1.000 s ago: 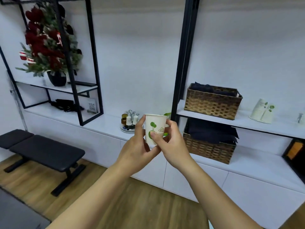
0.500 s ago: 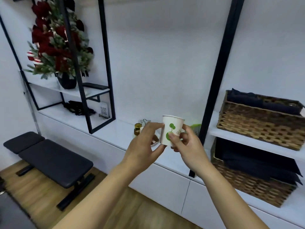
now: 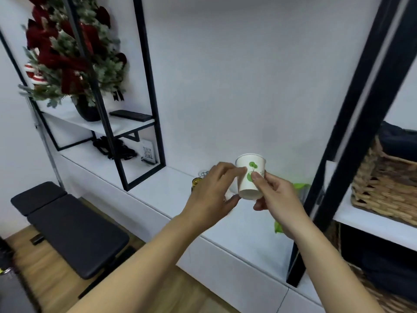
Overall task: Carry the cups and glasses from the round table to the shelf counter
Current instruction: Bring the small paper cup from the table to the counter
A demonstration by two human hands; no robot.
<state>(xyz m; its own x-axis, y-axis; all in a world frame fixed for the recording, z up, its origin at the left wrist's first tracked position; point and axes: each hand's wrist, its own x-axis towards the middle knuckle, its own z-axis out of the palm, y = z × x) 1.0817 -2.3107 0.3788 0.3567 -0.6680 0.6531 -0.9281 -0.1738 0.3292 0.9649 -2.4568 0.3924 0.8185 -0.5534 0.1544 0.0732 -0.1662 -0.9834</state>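
Observation:
I hold a white paper cup (image 3: 251,175) with a green leaf print upright above the white shelf counter (image 3: 171,190). My right hand (image 3: 274,197) grips it from the right, thumb on the front. My left hand (image 3: 214,190) pinches it from the left, fingertips at the side and thumb near the base. Behind my left hand, a small amber glass (image 3: 195,182) and some metal-topped items on the counter are mostly hidden.
A black shelf post (image 3: 352,136) rises just right of my hands. A wicker basket (image 3: 383,188) sits on the right shelf. A black frame with a red flower arrangement (image 3: 67,53) stands at left. A black bench (image 3: 67,227) stands on the wood floor below.
I have come closer to the counter and the view has swung left. Both hands have kept hold of the cup, which now hangs over the counter top.

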